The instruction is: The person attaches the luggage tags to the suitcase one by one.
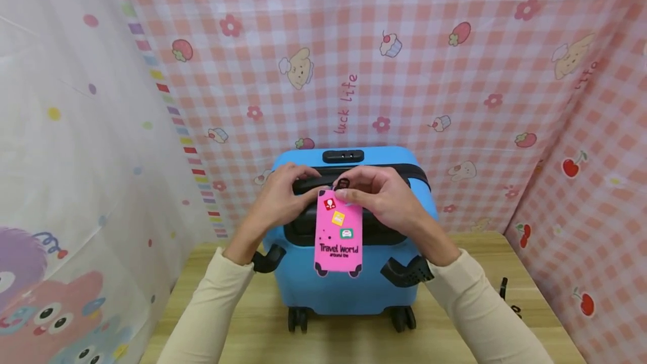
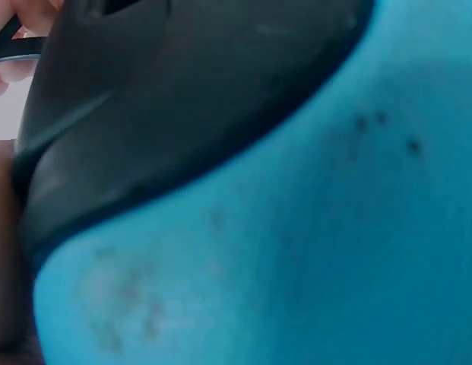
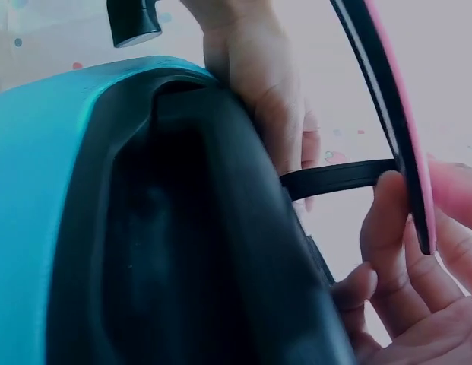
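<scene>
A pink luggage tag (image 1: 338, 257) printed "Travel World" hangs in front of the black carry handle (image 1: 308, 184) of a blue suitcase (image 1: 349, 282). My right hand (image 1: 386, 195) pinches the tag's top end between thumb and fingers; the right wrist view shows the tag (image 3: 395, 114) edge-on. A black strap (image 3: 338, 179) runs from the tag to the handle. My left hand (image 1: 283, 195) reaches round the handle's left part, its thumb and fingers pinching at the strap beside the tag's top corner. The left fingertips are partly hidden. Mostly suitcase shell (image 2: 296, 251) fills the left wrist view.
The suitcase stands on its wheels (image 1: 298, 319) on a wooden table (image 1: 242, 330). A combination lock (image 1: 343, 156) sits on its top. A small black item (image 1: 503, 288) lies at the right. Patterned curtains (image 1: 404, 83) hang behind and at both sides.
</scene>
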